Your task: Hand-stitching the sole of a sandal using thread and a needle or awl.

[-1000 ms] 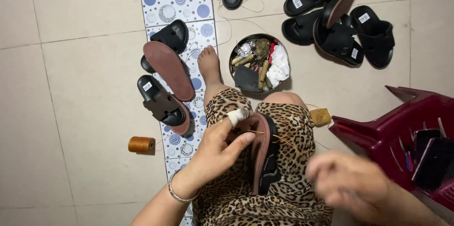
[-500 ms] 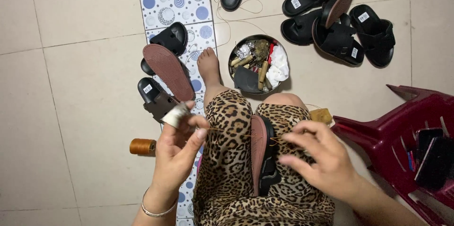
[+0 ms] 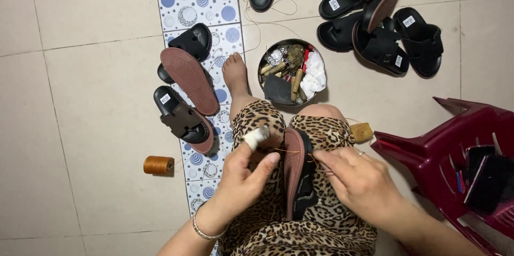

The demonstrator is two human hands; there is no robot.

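Tiled floor (image 3: 96, 100). Left hand (image 3: 243, 178) pinches thread (image 3: 289, 151); right hand (image 3: 358, 181) grips sandal (image 3: 297, 181) edge. Thread may snag or snap if pulled crooked.

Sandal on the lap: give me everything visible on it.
The sandal stands on edge on the leopard-print lap, its reddish-brown textured sole facing the left hand and its black strap side facing the right hand. It looks like rubber or foam. An orange thread runs from the left hand's fingers across its upper edge. Both hands touch it near the top.
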